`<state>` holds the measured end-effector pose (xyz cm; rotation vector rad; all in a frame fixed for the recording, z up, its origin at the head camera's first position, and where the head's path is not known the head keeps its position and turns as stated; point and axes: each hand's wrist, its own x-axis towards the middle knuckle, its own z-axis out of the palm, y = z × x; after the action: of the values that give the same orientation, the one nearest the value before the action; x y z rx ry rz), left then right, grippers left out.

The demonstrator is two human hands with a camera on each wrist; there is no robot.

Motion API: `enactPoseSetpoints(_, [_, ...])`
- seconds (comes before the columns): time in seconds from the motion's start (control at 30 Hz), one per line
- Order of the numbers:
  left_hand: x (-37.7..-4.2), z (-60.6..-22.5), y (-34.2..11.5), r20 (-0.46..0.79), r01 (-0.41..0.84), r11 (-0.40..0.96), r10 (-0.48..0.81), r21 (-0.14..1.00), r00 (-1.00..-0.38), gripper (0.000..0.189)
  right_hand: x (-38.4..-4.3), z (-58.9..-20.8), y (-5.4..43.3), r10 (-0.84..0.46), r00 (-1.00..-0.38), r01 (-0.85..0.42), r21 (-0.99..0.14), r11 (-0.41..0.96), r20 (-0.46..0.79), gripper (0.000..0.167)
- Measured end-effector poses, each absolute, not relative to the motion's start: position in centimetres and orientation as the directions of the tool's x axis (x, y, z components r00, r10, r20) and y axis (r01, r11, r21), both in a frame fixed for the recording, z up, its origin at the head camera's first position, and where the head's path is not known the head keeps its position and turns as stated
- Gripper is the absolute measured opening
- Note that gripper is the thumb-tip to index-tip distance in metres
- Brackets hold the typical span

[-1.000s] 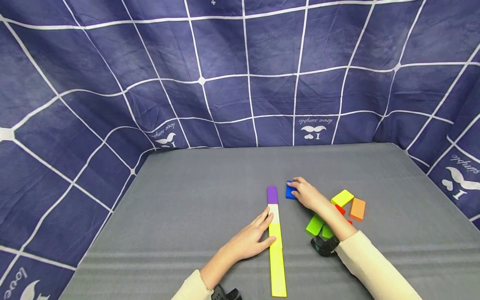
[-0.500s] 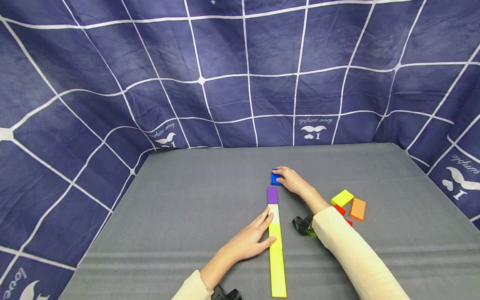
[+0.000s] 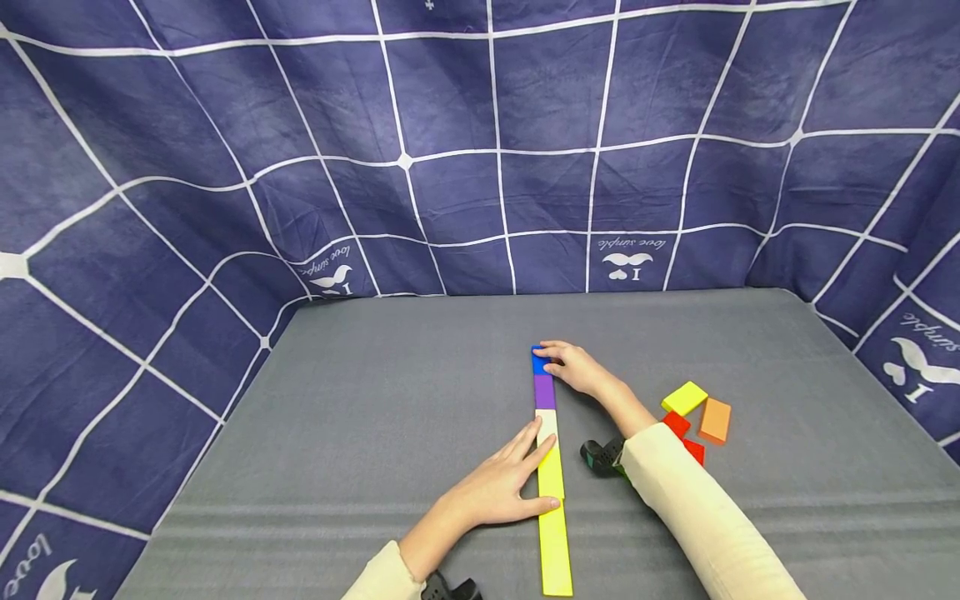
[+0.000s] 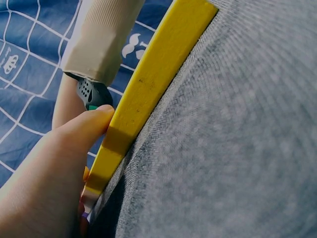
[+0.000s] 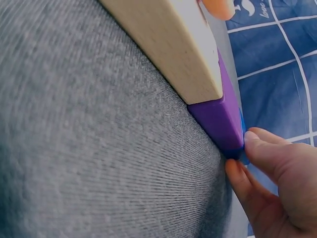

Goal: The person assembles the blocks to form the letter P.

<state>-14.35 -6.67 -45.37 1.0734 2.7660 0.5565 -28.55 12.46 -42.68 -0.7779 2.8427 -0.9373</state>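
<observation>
On the grey tabletop, a straight row of flat blocks runs away from the person. Nearest are two yellow blocks [image 3: 556,554], followed by a cream block [image 3: 546,423], a purple block [image 3: 544,392] and a blue block [image 3: 537,361] at the far end. The right hand [image 3: 583,372] pinches the blue block, thumb and fingers at its right side and far end, right up against the purple one. With fingers spread and straight, the left hand [image 3: 491,487] rests along the row, fingertips on the cream and yellow blocks. Its thumb touches the near yellow block [image 4: 148,84].
Right of the row lie a loose yellow block [image 3: 684,398], an orange block [image 3: 715,420] and two red blocks [image 3: 677,423]. A sliver of green shows behind the right wrist camera [image 3: 602,457]. A dark blue gridded cloth [image 3: 450,200] hangs behind the table.
The right hand has carried the blue block left from beside the row to the far end, against the purple block. The left hand's fingers have spread, its thumb sliding nearer the person.
</observation>
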Motion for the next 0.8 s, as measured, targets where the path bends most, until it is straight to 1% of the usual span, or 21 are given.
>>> enactPoseSetpoints(0.27, [-14.39,-45.47,-6.75,0.039,0.640,0.668,0.679,0.380,-0.733,0.077,-28.32,-42.89,12.44,-0.474,-0.877,-0.423,-0.595,0.683,0.079,0.037])
enactPoseSetpoints(0.5, [-14.44,-45.43,-6.79,0.030,0.634,0.667,0.679,0.391,-0.734,0.076,-28.32,-43.11,12.52,-0.504,-0.861,-0.444,-0.591,0.673,0.072,0.040])
enactPoseSetpoints(0.8, [-14.32,-45.41,-6.73,0.039,0.640,0.667,0.680,0.382,-0.732,0.077,-28.01,-43.06,12.09,-0.506,-0.860,-0.441,-0.600,0.668,0.068,0.040])
